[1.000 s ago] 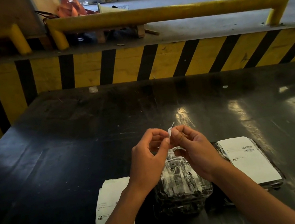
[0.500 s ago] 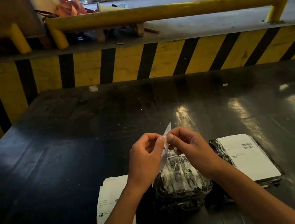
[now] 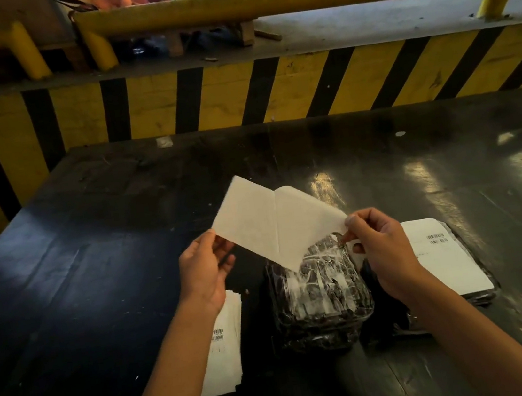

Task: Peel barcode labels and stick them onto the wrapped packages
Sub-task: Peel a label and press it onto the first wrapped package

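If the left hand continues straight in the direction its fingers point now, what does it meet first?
The left hand points up and forward. It already grips the white sheet, so beyond that the way looks free over the black table, though depth is unclear.

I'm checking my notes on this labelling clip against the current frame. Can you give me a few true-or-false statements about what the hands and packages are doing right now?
1. Both hands hold the white sheet up above the table. True: the left hand grips its left edge and the right hand pinches its right corner.
2. The middle package already carries a label. False: its wrap is bare.
3. The right package has a barcode label on top. True.
4. The label stack lies to the right of both packages. False: it lies to their left, under the left forearm.
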### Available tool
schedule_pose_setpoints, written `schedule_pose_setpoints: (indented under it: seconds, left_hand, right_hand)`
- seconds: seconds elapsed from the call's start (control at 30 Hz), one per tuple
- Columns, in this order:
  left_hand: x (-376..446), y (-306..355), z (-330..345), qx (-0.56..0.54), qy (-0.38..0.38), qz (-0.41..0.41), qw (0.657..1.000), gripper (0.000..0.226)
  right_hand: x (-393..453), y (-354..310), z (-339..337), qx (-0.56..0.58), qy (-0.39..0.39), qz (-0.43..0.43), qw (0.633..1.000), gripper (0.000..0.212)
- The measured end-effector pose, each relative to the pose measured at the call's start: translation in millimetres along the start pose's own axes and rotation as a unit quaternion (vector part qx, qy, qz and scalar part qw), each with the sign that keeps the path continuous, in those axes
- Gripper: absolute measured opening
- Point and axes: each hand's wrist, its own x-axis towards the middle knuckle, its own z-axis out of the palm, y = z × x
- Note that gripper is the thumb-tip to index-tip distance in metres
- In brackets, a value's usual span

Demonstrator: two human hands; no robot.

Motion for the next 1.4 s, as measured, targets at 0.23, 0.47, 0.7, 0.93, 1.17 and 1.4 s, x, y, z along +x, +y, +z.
schedule_pose_setpoints:
  seconds: [0.23, 0.47, 0.7, 0.93, 1.17, 1.4]
  left_hand:
    - [12.6, 9.0, -11.1, -0.021, 0.063, 0.041, 0.997, 0.011]
    - [17.2, 26.2, -23.5, -0.066, 0.108, 0.084, 0.988, 0.025]
    - [3.7, 41.6, -27.8, -0.038, 0.063, 0.166, 0.983, 0.017]
    - [-17.9, 26.4, -4.2, 0.084, -0.01, 0.222, 0.971, 0.008]
    - [-30.9, 16.9, 4.2, 0.1, -0.033, 0.208, 0.972, 0.01]
    - [-33.8, 6.5, 16.7, 0.13, -0.063, 0.194, 0.97, 0.009]
  right_hand:
    - [11.4, 5.1, -1.7, 0.035, 0.091, 0.016, 0.995, 0.015]
    - [28.8, -4.8, -15.5, 0.202, 0.17, 0.092, 0.96, 0.011]
    - [20.9, -37.6, -32.0, 0.205, -0.057, -0.016, 0.977, 0.028]
    - [-18.6, -36.5, -6.0, -0.114, -0.476, 0.005, 0.872, 0.018]
    - [-40.7, 6.2, 9.7, -0.336, -0.559, -0.016, 0.758, 0.014]
    - [-28.6, 4.4, 9.0, -0.374, -0.486, -0.064, 0.787, 0.02]
